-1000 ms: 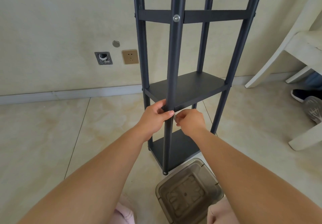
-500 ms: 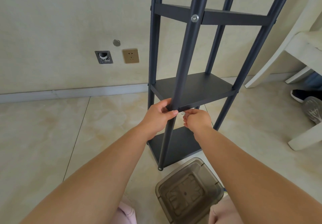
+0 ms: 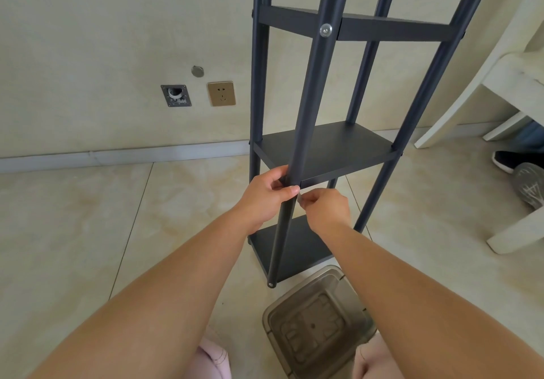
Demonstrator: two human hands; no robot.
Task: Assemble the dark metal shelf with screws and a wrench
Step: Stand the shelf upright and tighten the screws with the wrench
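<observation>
Head view: dark shelf [image 3: 323, 149] standing at 12 o'clock. Left hand [image 3: 265, 199] clamped round front post [image 3: 309, 107] at middle board; right hand [image 3: 326, 209] pinching something small, likely a screw, at 3 o'clock of post. Probably fastening the middle joint; next, wrench tightening needed.

The dark metal shelf [image 3: 323, 154] stands on the tiled floor [image 3: 73, 231] near the wall, leaning a little. The left hand [image 3: 265, 199] grips the front post [image 3: 309, 113] at the level of the middle board, thumb and fingers curled round it. The right hand [image 3: 326, 207] is just beside it, pinching something small and pale against the post; what it is I cannot tell. A silver screw [image 3: 325, 30] sits in the post higher up. A translucent plastic bin [image 3: 318, 325] lies on the floor below.
</observation>
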